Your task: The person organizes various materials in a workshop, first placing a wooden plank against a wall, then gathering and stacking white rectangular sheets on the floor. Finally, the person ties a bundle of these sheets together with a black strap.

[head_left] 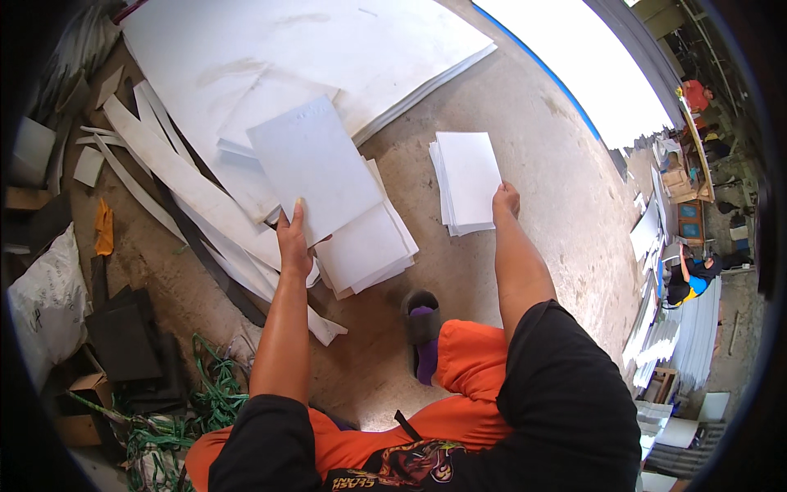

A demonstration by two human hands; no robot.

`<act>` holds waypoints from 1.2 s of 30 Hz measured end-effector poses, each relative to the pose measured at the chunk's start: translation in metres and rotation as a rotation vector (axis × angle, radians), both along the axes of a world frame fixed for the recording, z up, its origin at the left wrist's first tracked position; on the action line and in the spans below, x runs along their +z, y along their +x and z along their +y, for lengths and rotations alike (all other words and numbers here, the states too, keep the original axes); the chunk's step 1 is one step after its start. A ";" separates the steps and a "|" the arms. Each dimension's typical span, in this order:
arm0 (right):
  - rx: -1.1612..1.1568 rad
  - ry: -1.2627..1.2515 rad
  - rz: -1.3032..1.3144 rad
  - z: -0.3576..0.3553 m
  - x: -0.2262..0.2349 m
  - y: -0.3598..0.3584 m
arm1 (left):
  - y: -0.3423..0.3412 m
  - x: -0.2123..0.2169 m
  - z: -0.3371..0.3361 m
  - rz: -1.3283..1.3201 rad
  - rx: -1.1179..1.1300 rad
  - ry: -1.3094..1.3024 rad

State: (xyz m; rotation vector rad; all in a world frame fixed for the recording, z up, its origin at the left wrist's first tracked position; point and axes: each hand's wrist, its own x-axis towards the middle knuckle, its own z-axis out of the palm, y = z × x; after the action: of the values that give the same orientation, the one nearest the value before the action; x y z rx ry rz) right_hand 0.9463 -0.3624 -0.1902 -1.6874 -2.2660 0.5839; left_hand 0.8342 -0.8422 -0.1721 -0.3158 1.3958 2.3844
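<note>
While the person crouches over a bare concrete floor [525, 123], the left hand [293, 246] is closed on the lower edge of a single white sheet [316, 176], thumb on top and fingers underneath, so that the sheet is lifted and tilted above a low pile of similar white sheets [369, 246]. Taking that low pile as the landmark, the held sheet hovers over its upper left part and overlaps it in the view. To the right of the pile, set apart from it by a strip of floor, lies a smaller neat stack of white sheets [467, 180]; the right hand [506, 199] rests at this stack's lower right corner, fingers curled against the edge, though whether it actually grips the sheets or only touches them cannot be told. Beyond the pile, toward the top of the view, large white boards [328, 41] lie spread flat, and long white offcut strips [176, 176] fan out from the pile's left side. Further left of the pile sit a white sack [49, 295], dark scraps of board [123, 340] and a tangle of green cord [209, 394]. Just below the pile, nearer the person, a foot in a dark sandal with a purple sock [424, 332] is planted on the floor beside a knee in orange cloth [475, 361]. Far right of the pile, more white panels [697, 328] stand stacked on edge, with another person [689, 279] beside them.
</note>
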 end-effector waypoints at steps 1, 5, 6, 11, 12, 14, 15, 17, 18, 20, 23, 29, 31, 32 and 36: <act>-0.003 -0.022 -0.068 0.000 0.001 -0.001 | 0.000 -0.005 0.001 0.010 0.014 0.017; 0.287 0.581 -0.206 -0.060 0.004 -0.048 | -0.001 -0.034 -0.009 0.049 0.058 -0.043; 0.461 0.332 -0.123 -0.092 0.023 -0.076 | -0.001 -0.035 -0.012 0.055 0.077 -0.090; 0.801 -0.831 0.615 -0.214 0.034 -0.159 | 0.019 -0.014 0.023 0.098 0.056 -0.047; 0.830 -0.750 0.602 -0.231 0.039 -0.164 | 0.020 -0.012 0.022 0.097 0.064 -0.004; 0.877 -0.583 0.576 -0.254 0.046 -0.166 | 0.024 -0.010 0.018 0.126 0.153 -0.198; 0.897 -0.595 0.543 -0.252 0.042 -0.162 | 0.027 -0.011 0.018 0.124 0.161 -0.366; 0.937 -0.619 0.473 -0.238 0.030 -0.144 | 0.031 -0.015 0.016 0.195 0.134 -0.727; 0.944 -0.438 0.287 -0.240 0.025 -0.135 | 0.034 -0.023 0.013 0.198 0.167 -0.792; 0.931 -0.064 -0.079 -0.245 0.012 -0.117 | 0.040 -0.044 0.015 0.193 0.232 -0.917; 0.854 -0.032 0.041 -0.243 -0.023 -0.112 | 0.045 -0.078 0.023 0.114 0.222 -0.709; 0.879 -0.583 0.196 -0.227 -0.046 -0.102 | 0.058 -0.088 0.057 0.034 0.046 -0.824; 0.879 -0.779 0.236 -0.243 -0.025 -0.106 | 0.063 -0.089 0.047 0.036 0.108 -0.823; 0.864 -0.863 0.236 -0.245 -0.012 -0.107 | 0.062 -0.081 0.049 0.021 0.128 -0.794; 0.605 -1.035 0.007 -0.210 -0.033 -0.105 | 0.047 -0.055 0.037 -0.299 -0.010 -0.693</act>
State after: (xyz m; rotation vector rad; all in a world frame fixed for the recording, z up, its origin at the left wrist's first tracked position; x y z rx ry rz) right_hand 0.8413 -0.5726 -0.2233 -1.1834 -2.6346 2.1637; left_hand 0.8813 -0.8055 -0.2275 -0.7957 2.0035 1.6722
